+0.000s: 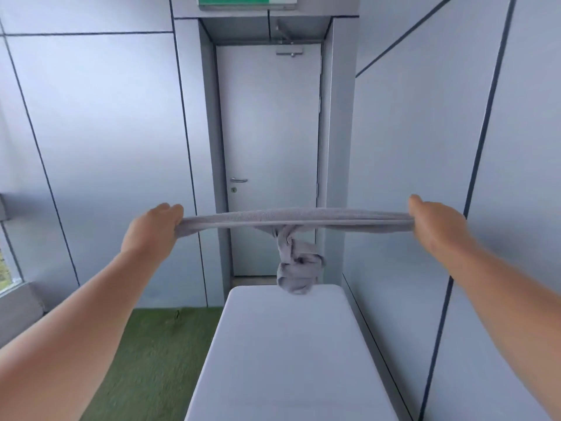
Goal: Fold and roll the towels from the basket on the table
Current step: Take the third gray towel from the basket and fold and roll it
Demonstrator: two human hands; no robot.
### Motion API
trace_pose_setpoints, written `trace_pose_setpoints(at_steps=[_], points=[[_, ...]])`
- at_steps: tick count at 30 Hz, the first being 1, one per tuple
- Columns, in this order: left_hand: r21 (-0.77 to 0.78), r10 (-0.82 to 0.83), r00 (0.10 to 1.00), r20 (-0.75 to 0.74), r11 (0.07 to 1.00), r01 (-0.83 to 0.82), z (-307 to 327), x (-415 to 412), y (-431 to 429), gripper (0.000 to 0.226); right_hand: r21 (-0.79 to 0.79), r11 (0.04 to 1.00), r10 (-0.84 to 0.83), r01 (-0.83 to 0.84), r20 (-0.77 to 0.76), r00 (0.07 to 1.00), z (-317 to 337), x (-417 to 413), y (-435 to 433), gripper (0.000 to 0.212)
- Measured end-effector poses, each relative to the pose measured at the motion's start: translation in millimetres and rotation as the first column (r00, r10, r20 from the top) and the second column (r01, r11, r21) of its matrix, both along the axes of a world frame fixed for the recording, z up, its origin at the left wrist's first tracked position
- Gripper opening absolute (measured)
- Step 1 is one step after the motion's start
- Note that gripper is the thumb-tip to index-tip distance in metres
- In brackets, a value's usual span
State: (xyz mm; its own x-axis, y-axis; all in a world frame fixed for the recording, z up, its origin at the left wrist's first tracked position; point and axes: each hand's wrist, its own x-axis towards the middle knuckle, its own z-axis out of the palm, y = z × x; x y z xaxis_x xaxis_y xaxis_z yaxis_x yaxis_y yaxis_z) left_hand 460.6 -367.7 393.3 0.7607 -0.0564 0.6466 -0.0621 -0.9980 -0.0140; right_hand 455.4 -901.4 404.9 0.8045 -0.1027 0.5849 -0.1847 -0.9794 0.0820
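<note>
Left hand (pixel 153 229) and right hand (pixel 434 221), each grip closed on one end, stretch the grey terry towel (pixel 297 218) above the white tabletop (pixel 291 360), probably to free its twisted middle.

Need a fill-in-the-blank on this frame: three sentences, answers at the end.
1. The left hand and the right hand each grip one ____ of the towel.
2. A bunched part hangs from the towel's ____, over the far end of the table.
3. The door behind the table is ____.
Missing words: end; middle; closed.
</note>
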Motion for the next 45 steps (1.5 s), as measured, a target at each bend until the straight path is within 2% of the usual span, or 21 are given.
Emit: trace_pose_setpoints(at_steps=[3, 7, 11, 14, 17, 20, 24, 27, 30, 34, 40, 45], points=[[-0.002, 0.023, 0.999, -0.043, 1.000, -0.023, -29, -4, 13, 0.038, 0.009, 0.999, -0.042, 0.042, -0.055, 0.998, -30, 3, -5, 0.030], [0.008, 0.058, 0.986, -0.155, 0.998, -0.058, -100, -23, 28, 0.043, -0.006, 0.998, -0.056, 0.056, -0.198, 0.979, -93, -15, -5, 0.024], [-0.035, 0.074, 0.949, -0.307, 0.995, -0.089, -185, -77, 41, 0.039, -0.051, 0.996, -0.081, 0.068, -0.334, 0.939, -176, -54, -11, 0.014], [-0.059, 0.054, 0.919, -0.390, 0.995, -0.083, -246, -122, 54, 0.047, -0.023, 0.997, -0.072, 0.069, -0.444, 0.893, -239, -91, -10, 0.012], [-0.032, 0.052, 0.883, -0.466, 0.997, -0.075, -290, -163, 64, 0.047, 0.008, 0.998, -0.049, 0.064, -0.555, 0.831, -294, -134, -7, 0.026], [-0.032, 0.041, 0.866, -0.498, 0.997, -0.065, -321, -196, 71, 0.045, 0.074, 0.996, 0.009, 0.043, -0.596, 0.803, -331, -174, -5, 0.042], [-0.080, 0.040, 0.829, -0.557, 0.992, -0.101, -359, -245, 86, 0.037, 0.042, 0.999, 0.010, 0.025, -0.671, 0.741, -359, -226, -2, 0.050], [-0.116, 0.027, 0.815, -0.579, 0.987, -0.115, -384, -292, 97, 0.028, 0.020, 0.999, -0.007, 0.029, -0.692, 0.722, -381, -273, -16, 0.047], [-0.138, 0.042, 0.780, -0.625, 0.977, -0.163, -402, -335, 98, 0.027, 0.034, 0.999, 0.047, -0.032, -0.704, 0.708, -399, -314, -24, 0.047], [-0.178, 0.059, 0.734, -0.676, 0.954, -0.241, -428, -392, 103, 0.037, 0.107, 0.990, 0.140, -0.093, -0.635, 0.760, -426, -368, -27, 0.053], [-0.201, 0.035, 0.698, -0.715, 0.946, -0.254, -455, -456, 112, 0.049, 0.170, 0.970, 0.244, -0.176, -0.614, 0.751, -443, -422, -31, 0.063], [-0.281, -0.002, 0.692, -0.722, 0.915, -0.290, -469, -493, 111, 0.046, 0.217, 0.957, 0.288, -0.195, -0.607, 0.741, -449, -452, -37, 0.066]])
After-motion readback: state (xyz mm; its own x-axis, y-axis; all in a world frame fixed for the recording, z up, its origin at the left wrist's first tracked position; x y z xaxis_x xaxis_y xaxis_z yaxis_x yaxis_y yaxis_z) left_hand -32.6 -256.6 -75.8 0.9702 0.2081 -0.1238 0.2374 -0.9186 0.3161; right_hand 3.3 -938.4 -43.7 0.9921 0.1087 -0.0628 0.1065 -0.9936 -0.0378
